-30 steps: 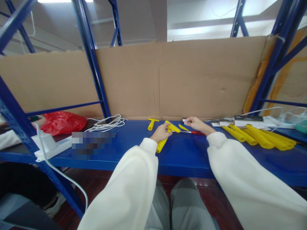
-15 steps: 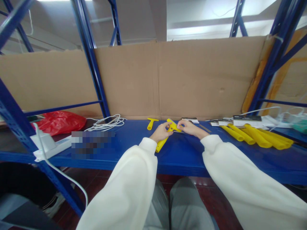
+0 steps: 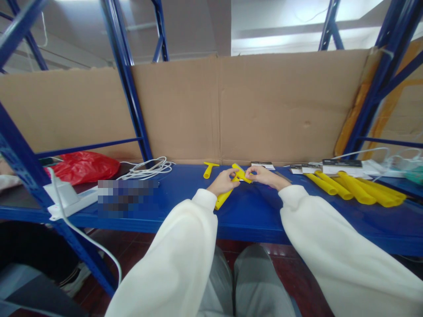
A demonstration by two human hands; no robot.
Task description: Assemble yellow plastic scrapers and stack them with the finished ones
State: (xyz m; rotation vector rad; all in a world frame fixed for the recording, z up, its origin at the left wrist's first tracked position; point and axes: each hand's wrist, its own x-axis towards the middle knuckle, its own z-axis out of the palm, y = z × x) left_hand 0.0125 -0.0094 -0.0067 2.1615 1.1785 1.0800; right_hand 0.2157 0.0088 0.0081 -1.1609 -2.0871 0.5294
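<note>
My left hand point(image 3: 223, 182) is closed around a yellow T-shaped plastic tool point(image 3: 224, 200) just below its crosspiece. The tool's tubular handle slants down toward the front edge of the blue shelf. At the right end of the crosspiece, the fingers of my right hand point(image 3: 261, 175) are pinched together. A small shiny strip point(image 3: 245, 179) shows beside the crosspiece near these fingertips; what the right fingers grip is too small to make out. Farther back, to the left, lies a second, smaller-looking yellow T-shaped tool point(image 3: 208, 170). A thin grey strip point(image 3: 283, 177) lies by my right wrist.
Several yellow tubular handles point(image 3: 357, 189) lie at right, with black-and-white packets point(image 3: 342, 164) behind them. Coiled white cable point(image 3: 153, 167), a power strip point(image 3: 77, 201) and a red plastic bag point(image 3: 86, 168) are at left. Cardboard point(image 3: 264, 110) walls the back. Another person's sleeve point(image 3: 9, 182) shows at the left edge.
My right fingertips have moved slightly along the right end of the crosspiece. The left hand keeps its hold. Another person's sleeve has come into view at the far left.
</note>
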